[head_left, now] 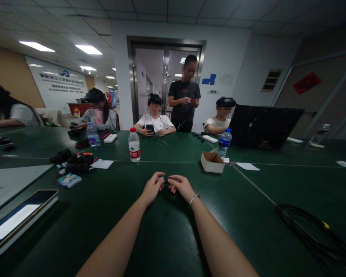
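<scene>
My left hand (pixel 153 188) and my right hand (pixel 182 186) meet fingertip to fingertip just above the green table (pixel 167 238). Both have their fingers pinched together. Between them shows a small dark thing (pixel 166 180) with a pale bit at its left end, too small for me to name. A bracelet (pixel 194 200) circles my right wrist. Beyond my hands a bottle with a red cap (pixel 134 146) stands upright. To the right of that sits a small open cardboard box (pixel 212 162).
At left lie a phone (pixel 20 219), a blue-white packet (pixel 69 180) and a pile of black gear (pixel 77 161). A blue-capped bottle (pixel 224 143) stands behind the box, near a black monitor (pixel 265 127). Coiled black cable (pixel 308 231) lies at right. Several people are across the table.
</scene>
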A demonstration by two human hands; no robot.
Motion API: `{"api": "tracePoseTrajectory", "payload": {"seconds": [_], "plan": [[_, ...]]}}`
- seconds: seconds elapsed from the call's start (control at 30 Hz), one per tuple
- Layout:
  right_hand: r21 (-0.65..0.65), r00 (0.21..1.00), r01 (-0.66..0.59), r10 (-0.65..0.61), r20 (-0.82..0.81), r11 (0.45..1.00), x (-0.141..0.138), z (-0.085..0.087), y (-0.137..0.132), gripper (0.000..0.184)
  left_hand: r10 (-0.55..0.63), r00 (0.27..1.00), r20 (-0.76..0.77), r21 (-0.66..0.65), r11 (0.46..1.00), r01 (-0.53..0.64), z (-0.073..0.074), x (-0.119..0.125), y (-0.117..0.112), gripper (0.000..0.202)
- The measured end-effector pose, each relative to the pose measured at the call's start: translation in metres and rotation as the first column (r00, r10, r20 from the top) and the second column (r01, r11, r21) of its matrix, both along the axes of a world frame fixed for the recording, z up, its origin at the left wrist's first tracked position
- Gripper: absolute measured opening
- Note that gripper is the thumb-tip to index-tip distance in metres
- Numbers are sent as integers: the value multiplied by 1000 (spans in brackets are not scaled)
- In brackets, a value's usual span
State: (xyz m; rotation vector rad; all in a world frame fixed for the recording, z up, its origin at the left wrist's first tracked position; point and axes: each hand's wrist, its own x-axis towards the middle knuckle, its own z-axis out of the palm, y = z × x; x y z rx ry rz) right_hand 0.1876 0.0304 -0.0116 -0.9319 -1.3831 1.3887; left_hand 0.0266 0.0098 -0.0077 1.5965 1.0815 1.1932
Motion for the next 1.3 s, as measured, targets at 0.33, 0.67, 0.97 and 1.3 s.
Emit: {"api": "tracePoseTrajectory", "payload": {"seconds": [0.33, 0.67, 0.97, 1.3], "plan": [[29, 999, 20, -21, 27, 999, 0, -2, 0, 42, 14, 1000, -14, 32, 999, -13, -1, -1, 2, 30], [12, 999, 27, -27, 29, 1000, 0, -2, 7, 44, -16, 1000, -3, 6, 1000, 16, -7, -2, 10, 28], [-18, 999, 42, -42, -20, 999, 4, -3, 10, 42, -5, 999, 35, 6, 1000, 5, -7, -3, 12, 32], [-16, 999, 44, -44, 12, 999, 3, -3, 11, 43, 36, 995, 89, -69, 997, -29, -7, -2, 15, 38]]}}
